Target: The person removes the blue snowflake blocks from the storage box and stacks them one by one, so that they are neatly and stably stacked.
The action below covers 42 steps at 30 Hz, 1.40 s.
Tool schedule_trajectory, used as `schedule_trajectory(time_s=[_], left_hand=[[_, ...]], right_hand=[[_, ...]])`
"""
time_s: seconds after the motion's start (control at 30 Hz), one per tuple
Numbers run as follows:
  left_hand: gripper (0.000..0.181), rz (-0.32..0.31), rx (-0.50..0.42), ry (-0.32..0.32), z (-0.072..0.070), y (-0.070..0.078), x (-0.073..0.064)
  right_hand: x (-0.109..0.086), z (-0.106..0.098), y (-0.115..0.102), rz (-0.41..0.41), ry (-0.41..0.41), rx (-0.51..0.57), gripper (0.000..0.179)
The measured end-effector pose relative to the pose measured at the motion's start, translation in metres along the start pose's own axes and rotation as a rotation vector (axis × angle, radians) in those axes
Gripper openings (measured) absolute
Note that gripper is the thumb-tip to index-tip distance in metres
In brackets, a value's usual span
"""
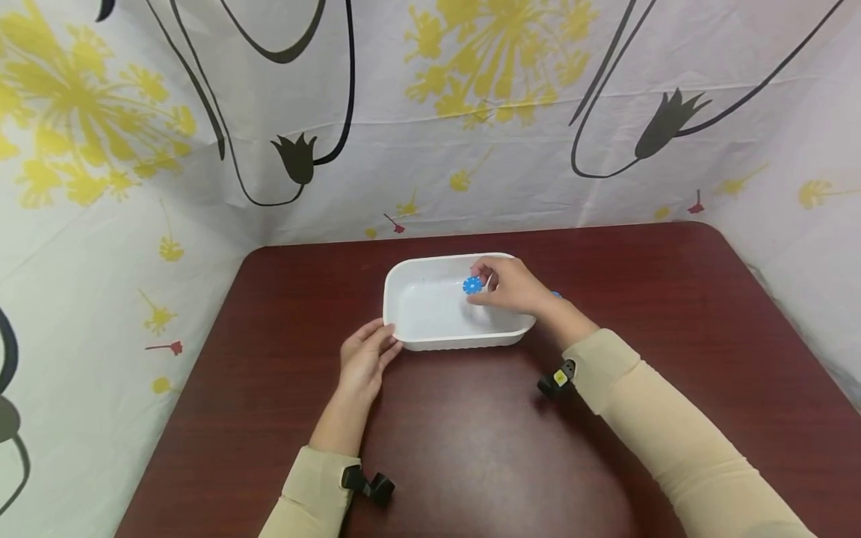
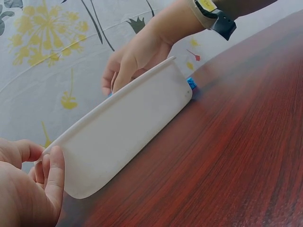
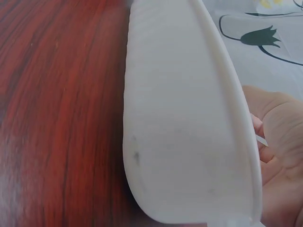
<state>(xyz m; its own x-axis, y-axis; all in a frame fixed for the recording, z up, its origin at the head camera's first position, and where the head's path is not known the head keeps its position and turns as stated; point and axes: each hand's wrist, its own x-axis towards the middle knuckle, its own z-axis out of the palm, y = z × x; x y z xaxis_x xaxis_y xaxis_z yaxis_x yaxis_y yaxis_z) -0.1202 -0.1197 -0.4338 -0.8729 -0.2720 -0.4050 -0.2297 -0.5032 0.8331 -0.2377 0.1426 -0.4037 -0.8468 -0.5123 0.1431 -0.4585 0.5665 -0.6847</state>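
Observation:
A white rectangular tray (image 1: pixel 430 344) stands on the dark red-brown table. At its near left corner my left hand (image 1: pixel 363 359) grips the rim, with fingers against the outer wall in the left wrist view. My right hand (image 1: pixel 514 288) is over the right part of the tray and pinches a blue poker chip (image 1: pixel 473 285) with white marks round its edge. In the right wrist view the tray's wall (image 3: pixel 184 118) hides most of that hand's fingers and the chip. More blue pieces (image 2: pixel 191 83) sit just outside the tray's right end, mostly hidden behind my right wrist in the head view.
The table (image 1: pixel 303 299) reaches a white cloth (image 1: pixel 377 172) with yellow and grey flower prints at the back and sides. A black wrist camera (image 1: pixel 368 486) is strapped on the left sleeve, and another (image 1: pixel 557 379) on the right.

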Motion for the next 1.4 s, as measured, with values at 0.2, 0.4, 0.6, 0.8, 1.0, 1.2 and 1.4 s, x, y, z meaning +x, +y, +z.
schedule_trajectory(time_s=[0.2,0.4,0.6,0.8,1.0,1.2,1.4], left_hand=[[0.025,0.003,0.001,-0.004,0.000,-0.001,0.000],[0.027,0.004,0.009,-0.007,0.000,0.000,-0.001],[0.027,-0.003,0.014,-0.005,0.001,0.000,-0.001],[0.026,-0.006,0.016,-0.002,0.001,0.001,-0.001],[0.025,-0.006,0.013,-0.006,0.001,0.001,0.000],[0.026,-0.011,0.014,-0.001,0.001,0.000,0.001],[0.025,-0.013,0.015,0.002,0.001,0.001,-0.001]], right_hand=[[-0.007,-0.009,0.001,-0.018,0.044,0.003,0.037],[-0.014,-0.017,0.006,0.018,0.054,-0.001,0.038],[-0.020,-0.029,0.009,0.030,0.092,0.023,0.039],[-0.027,-0.044,0.013,0.048,0.134,0.020,0.039],[-0.036,-0.056,0.021,0.081,0.154,0.023,0.038],[-0.045,-0.062,0.033,0.148,0.167,0.017,0.041],[-0.055,-0.065,0.046,0.194,0.208,0.029,0.043]])
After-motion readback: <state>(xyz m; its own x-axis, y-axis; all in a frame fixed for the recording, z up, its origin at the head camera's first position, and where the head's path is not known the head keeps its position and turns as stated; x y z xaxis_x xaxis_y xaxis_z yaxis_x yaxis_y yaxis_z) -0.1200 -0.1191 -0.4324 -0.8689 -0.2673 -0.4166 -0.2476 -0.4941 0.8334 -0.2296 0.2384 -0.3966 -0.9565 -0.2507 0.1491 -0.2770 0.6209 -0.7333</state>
